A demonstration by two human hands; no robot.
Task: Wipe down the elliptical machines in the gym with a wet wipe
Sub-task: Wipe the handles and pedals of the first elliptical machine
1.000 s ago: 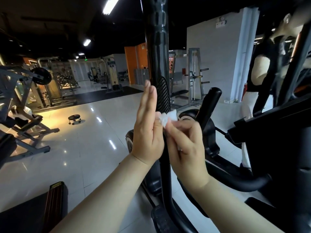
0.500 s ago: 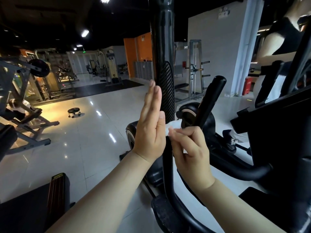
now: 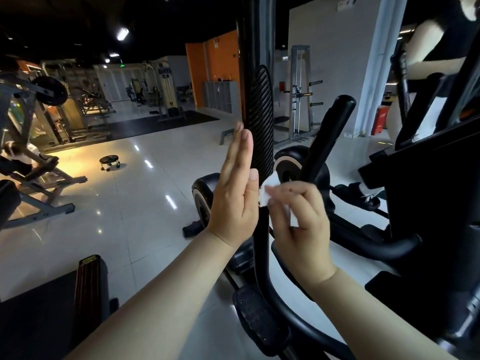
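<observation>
A black upright handle bar (image 3: pixel 255 74) of the elliptical machine rises in the middle of the view, with a ribbed grip section (image 3: pixel 259 126). My left hand (image 3: pixel 235 193) stands flat against the bar's left side, fingers straight and pointing up. My right hand (image 3: pixel 298 219) pinches a white wet wipe (image 3: pixel 271 189) against the bar's right side, just below the ribbed grip. Below the hands lies the machine's black foot pedal (image 3: pixel 257 318).
The elliptical's dark console body (image 3: pixel 428 203) fills the right. A second elliptical (image 3: pixel 306 162) stands behind, with a person on a machine at upper right. A padded bench (image 3: pixel 85 289) sits lower left. A small wheeled stool (image 3: pixel 109 162) and weight machines (image 3: pixel 39 131) are across the glossy tiled floor.
Both hands have slid slightly lower along the bar, the right hand keeping the wipe pressed on it. The view has tilted a little.
</observation>
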